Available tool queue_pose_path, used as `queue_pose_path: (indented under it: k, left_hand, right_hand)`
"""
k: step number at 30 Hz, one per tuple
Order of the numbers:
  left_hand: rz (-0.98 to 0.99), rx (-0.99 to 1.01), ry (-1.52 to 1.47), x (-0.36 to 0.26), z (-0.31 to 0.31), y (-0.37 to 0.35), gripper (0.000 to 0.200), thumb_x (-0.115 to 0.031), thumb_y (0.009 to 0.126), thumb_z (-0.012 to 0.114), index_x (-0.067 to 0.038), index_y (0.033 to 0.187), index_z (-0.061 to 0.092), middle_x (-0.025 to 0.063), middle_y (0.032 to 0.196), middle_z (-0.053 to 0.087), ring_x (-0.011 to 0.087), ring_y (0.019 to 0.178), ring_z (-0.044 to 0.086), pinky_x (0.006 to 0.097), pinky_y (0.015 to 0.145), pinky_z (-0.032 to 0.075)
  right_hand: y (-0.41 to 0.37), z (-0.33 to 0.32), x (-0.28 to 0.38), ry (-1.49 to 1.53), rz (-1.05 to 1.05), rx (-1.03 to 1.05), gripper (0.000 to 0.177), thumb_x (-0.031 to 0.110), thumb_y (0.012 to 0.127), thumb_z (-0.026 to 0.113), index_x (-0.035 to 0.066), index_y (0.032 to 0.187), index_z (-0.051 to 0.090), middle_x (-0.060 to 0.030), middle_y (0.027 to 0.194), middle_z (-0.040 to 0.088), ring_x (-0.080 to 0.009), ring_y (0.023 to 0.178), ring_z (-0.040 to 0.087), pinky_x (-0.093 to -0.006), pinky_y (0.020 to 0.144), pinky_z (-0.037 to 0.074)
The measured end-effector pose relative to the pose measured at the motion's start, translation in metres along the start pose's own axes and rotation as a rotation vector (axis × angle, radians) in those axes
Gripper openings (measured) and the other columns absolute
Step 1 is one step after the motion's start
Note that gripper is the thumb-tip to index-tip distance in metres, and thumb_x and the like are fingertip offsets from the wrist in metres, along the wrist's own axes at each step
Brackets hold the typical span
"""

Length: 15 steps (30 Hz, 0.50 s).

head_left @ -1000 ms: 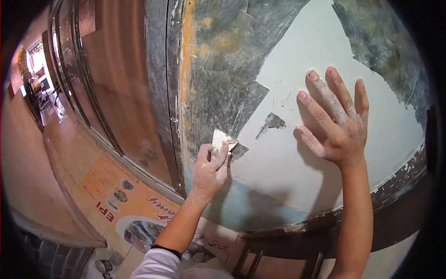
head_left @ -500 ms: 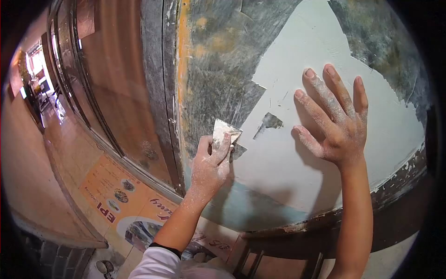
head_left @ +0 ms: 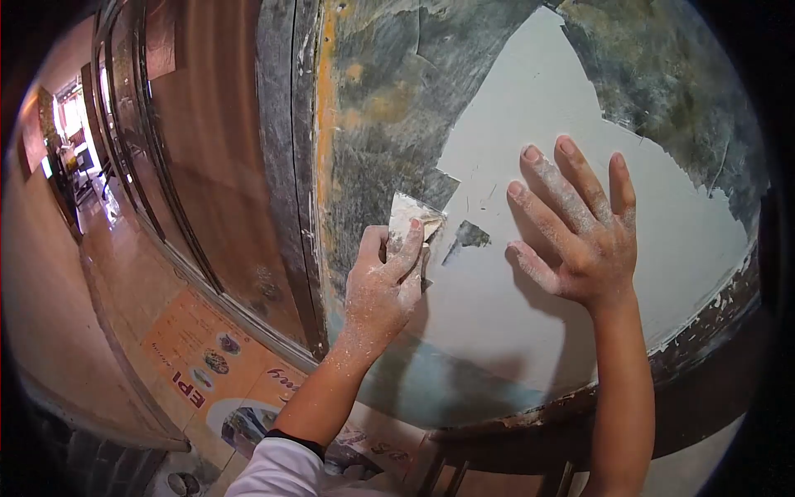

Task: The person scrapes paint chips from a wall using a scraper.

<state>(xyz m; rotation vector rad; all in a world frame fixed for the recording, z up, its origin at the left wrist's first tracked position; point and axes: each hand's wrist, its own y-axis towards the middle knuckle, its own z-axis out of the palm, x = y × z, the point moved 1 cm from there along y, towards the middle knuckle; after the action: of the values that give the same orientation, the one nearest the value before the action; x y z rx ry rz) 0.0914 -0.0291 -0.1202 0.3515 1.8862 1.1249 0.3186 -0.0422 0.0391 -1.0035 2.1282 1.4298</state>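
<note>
Left hand: fingers pinch flat scraper, middle of frame, maybe for good control | right hand: fingers wide, on or just over white patch, right of middle, perhaps for balance

Seemingly free between scraper, right fingers

1. The left hand is higher up the wall than before, and the scraper with it.
2. The scraper is now nearer the dark spot.
3. The hand mostly hides the notch, plainly visible earlier.
4. The white patch sits lower in view.
</note>
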Motion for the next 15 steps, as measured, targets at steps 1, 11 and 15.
queue_pose_path:
  k: [1,11,15]
  left_hand:
    - [0.006,-0.004,-0.007,-0.003,0.000,0.004,0.047,-0.010,0.091,0.074,-0.018,0.137,0.070,0.0155,0.107,0.056,0.0336,0.086,0.064,0.0403,0.078,0.053]
    - [-0.008,-0.018,-0.016,-0.029,-0.003,0.031,0.044,-0.013,0.092,0.075,-0.017,0.136,0.070,0.0157,0.104,0.054,0.0323,0.081,0.062,0.0395,0.075,0.052]
    - [0.000,-0.019,0.008,-0.027,-0.006,0.030,0.045,-0.012,0.092,0.075,-0.018,0.137,0.070,0.0159,0.105,0.054,0.0321,0.083,0.062,0.0401,0.074,0.053]
  right_hand:
    - [0.000,0.001,0.000,0.010,0.003,0.003,0.052,0.050,0.084,0.072,0.028,0.131,0.072,0.0008,0.153,0.058,-0.0262,0.151,0.042,-0.0551,0.130,0.010]
    - [-0.002,0.002,0.000,0.056,0.022,-0.009,0.048,0.047,0.082,0.073,0.026,0.125,0.072,0.0040,0.153,0.058,-0.0212,0.151,0.042,-0.0591,0.129,0.010]
    - [-0.001,0.002,0.000,0.044,0.017,-0.015,0.049,0.048,0.081,0.074,0.027,0.126,0.072,0.0045,0.154,0.057,-0.0205,0.151,0.042,-0.0577,0.130,0.010]
